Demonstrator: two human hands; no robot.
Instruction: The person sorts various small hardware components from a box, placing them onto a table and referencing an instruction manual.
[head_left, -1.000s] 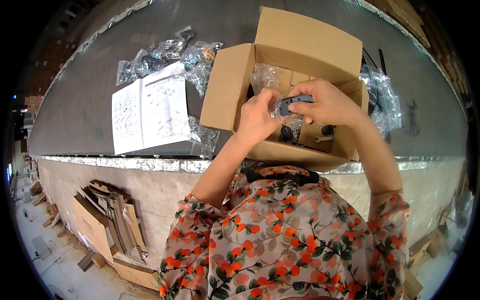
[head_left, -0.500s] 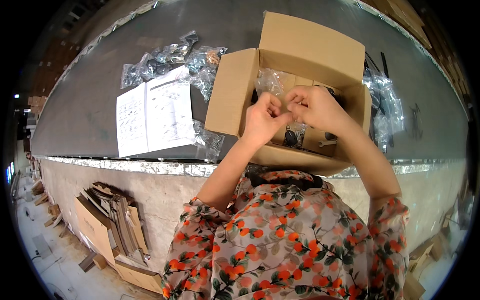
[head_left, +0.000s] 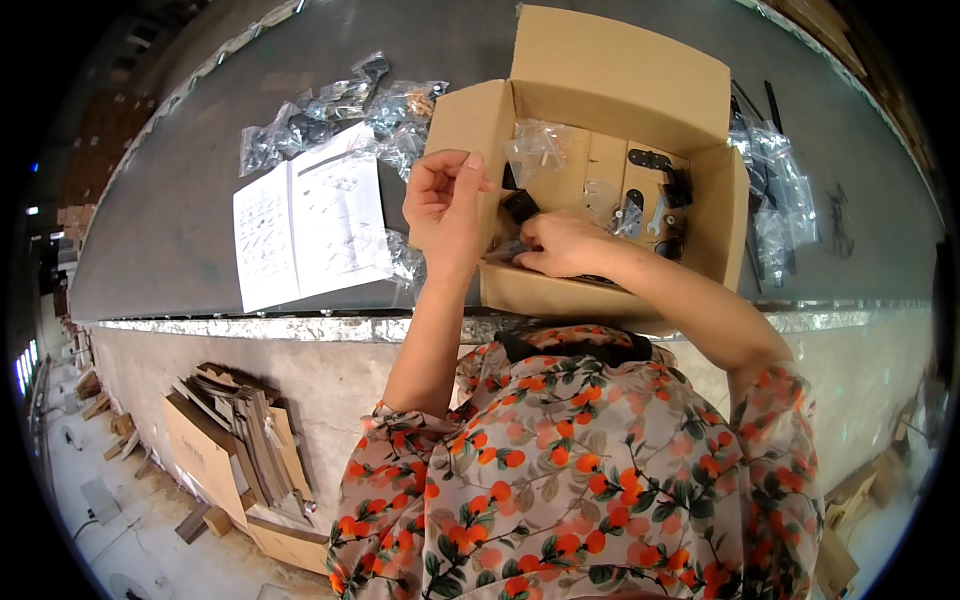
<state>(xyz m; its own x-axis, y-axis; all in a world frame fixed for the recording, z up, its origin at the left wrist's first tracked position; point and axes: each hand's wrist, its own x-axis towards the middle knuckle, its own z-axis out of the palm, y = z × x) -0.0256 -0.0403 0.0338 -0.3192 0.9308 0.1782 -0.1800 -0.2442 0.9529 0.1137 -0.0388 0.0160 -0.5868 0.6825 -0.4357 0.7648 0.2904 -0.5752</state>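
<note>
An open cardboard box (head_left: 515,290) stands on the dark table. My left hand (head_left: 445,205) is raised over its left flap, thumb pressed against curled fingers; whatever is between them is too small to make out. Inside the front left corner, my right hand (head_left: 565,246) has its fingers drawn together low among clear plastic and dark parts; the fingertips are partly hidden. Close by lies a black block-like part (head_left: 520,206). Further right in the box are a small wrench (head_left: 656,215), a black plate with holes (head_left: 650,159) and a clear plastic bag (head_left: 538,148).
An open instruction booklet (head_left: 315,225) lies left of the box. Several clear bags of hardware (head_left: 345,98) are spread behind it. To the box's right lie more bagged parts (head_left: 775,190) and thin black rods. Flattened cardboard (head_left: 235,440) leans against the table's front below.
My hands were together above the box. The left has moved left and up over the flap; the right has gone down into the box's front left corner.
</note>
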